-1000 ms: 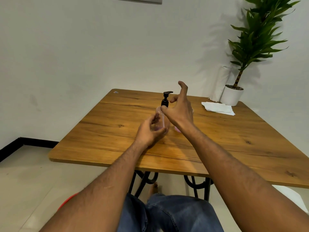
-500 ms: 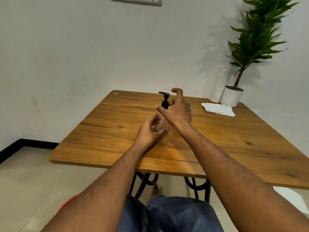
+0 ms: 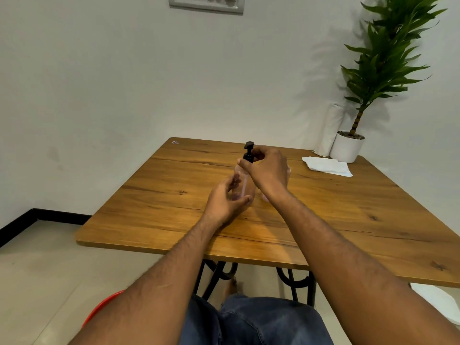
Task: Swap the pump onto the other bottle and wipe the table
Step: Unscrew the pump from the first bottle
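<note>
A clear pinkish bottle point(image 3: 242, 183) stands upright near the middle of the wooden table point(image 3: 154, 195). My left hand point(image 3: 227, 201) wraps its lower body from the near left. A black pump point(image 3: 248, 151) sits on the bottle's neck. My right hand point(image 3: 270, 171) grips the pump's collar from the right, fingers curled around it. A second clear bottle point(image 3: 288, 170) is almost wholly hidden behind my right hand. A white folded tissue point(image 3: 327, 166) lies at the table's far right.
A white pot point(image 3: 346, 146) with a tall green plant stands on the far right corner, a white paper roll point(image 3: 329, 130) beside it against the wall. A red stool edge point(image 3: 104, 307) shows low left. A small sticker point(image 3: 175, 142) marks the far left corner.
My right hand's fingers, spread open above the pump a second ago, have closed around its collar. The pump nozzle has turned from pointing right to pointing left. My left hand stays on the bottle.
</note>
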`<state>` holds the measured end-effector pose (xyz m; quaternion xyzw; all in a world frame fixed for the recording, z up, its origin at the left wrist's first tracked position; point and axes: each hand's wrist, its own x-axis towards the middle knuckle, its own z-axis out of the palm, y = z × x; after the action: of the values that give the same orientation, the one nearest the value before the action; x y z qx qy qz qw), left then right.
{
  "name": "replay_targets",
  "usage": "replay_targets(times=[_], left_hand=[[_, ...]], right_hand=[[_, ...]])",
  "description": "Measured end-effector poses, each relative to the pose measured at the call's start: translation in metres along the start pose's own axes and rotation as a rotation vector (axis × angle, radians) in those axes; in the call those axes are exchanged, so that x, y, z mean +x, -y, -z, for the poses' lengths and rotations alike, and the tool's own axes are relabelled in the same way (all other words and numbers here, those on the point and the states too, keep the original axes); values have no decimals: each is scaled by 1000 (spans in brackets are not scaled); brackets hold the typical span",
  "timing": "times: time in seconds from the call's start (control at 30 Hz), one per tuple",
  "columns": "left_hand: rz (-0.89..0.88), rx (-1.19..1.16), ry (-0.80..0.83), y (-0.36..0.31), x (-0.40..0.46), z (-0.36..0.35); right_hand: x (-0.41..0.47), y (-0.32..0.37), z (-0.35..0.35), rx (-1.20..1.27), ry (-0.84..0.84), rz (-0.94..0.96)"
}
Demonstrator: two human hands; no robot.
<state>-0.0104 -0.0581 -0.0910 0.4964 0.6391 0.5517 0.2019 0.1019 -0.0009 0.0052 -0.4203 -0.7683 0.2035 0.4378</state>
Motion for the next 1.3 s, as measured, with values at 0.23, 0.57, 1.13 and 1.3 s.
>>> replay_targets(times=[0.23, 0.57, 1.13, 1.3], left_hand=[[-14, -16, -1, -3, -2, 0], [15, 16, -8, -9, -4, 0], [-25, 297, -194, -18, -9, -3], [-473, 471, -431, -27, -28, -19]], right_hand=[[9, 8, 3, 117, -94, 52], [17, 11, 19, 53, -128, 128], [31, 1, 86, 345, -413, 108], [36, -13, 103, 327, -455, 119]])
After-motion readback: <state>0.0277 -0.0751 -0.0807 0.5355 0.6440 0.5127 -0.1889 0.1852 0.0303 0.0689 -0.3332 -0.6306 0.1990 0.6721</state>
